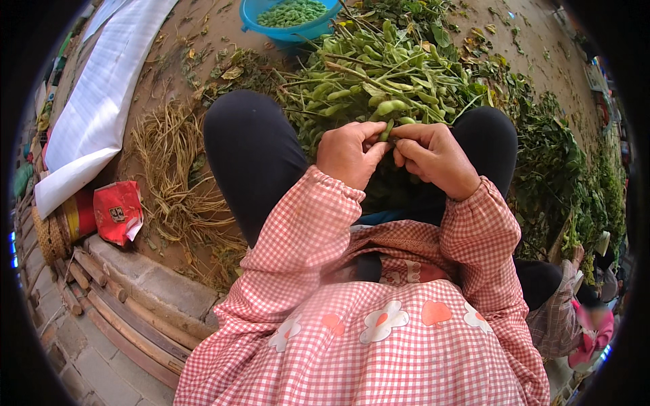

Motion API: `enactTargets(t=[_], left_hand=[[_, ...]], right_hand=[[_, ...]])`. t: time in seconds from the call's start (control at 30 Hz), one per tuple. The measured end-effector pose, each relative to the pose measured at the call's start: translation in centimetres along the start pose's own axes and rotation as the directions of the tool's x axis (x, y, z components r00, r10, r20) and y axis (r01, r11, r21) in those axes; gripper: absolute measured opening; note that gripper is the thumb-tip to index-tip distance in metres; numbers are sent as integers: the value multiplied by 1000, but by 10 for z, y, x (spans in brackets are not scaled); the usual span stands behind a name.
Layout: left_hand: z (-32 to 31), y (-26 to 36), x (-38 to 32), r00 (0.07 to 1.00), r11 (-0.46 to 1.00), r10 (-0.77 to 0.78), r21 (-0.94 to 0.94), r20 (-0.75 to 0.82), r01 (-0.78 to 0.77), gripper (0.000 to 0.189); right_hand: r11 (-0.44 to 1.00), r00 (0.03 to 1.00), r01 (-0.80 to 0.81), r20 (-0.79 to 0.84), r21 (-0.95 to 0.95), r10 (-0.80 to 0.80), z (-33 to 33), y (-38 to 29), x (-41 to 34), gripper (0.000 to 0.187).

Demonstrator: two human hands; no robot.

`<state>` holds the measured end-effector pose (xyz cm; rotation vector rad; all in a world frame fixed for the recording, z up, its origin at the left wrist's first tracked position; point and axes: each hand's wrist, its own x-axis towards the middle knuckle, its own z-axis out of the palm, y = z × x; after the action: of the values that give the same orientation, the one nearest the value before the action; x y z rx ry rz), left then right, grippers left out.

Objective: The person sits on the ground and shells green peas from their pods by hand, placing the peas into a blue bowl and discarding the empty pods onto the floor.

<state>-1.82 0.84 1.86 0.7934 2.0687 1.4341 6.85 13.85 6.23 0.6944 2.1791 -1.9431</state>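
Observation:
Between my fingertips is a green soybean pod (pixel 387 131), held upright in front of my knees. My left hand (pixel 353 152) pinches it from the left with thumb and forefinger. From the right, my right hand (pixel 431 155) meets the pod, its fingers curled and its thumb against the forefinger. Just beyond the hands lies a heap of picked soybean stalks (pixel 350 76) thick with plump green pods, some of them close to my fingertips. A blue plastic basin (pixel 299 33) stands past the heap and holds shelled green soybeans or small pods; which of these cannot be told.
Dry roots and stems (pixel 172 172) lie left of my knee, near a crumpled red bag (pixel 119 212). A long white sheet (pixel 96 101) stretches along the left. Wooden poles (pixel 137 330) rest by a stone edge. Leafy plants (pixel 553 172) are piled at right, where another person (pixel 556 319) sits.

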Motion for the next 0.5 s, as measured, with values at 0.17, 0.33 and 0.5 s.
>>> enactTargets(t=[0.17, 0.33, 0.5], left_hand=[[-3, 5, 0, 1000, 994, -3, 110, 18, 1, 30], [-3, -4, 0, 994, 992, -87, -90, 73, 93, 30], [-12, -5, 5, 851, 648, -402, -553, 337, 525, 25]], right_hand=[[992, 1000, 22, -11, -123, -24, 1, 1, 1, 16], [936, 986, 145, -32, -322, -164, 0, -1, -1, 18], [910, 973, 205, -29, -359, -230, -2, 3, -5, 19]])
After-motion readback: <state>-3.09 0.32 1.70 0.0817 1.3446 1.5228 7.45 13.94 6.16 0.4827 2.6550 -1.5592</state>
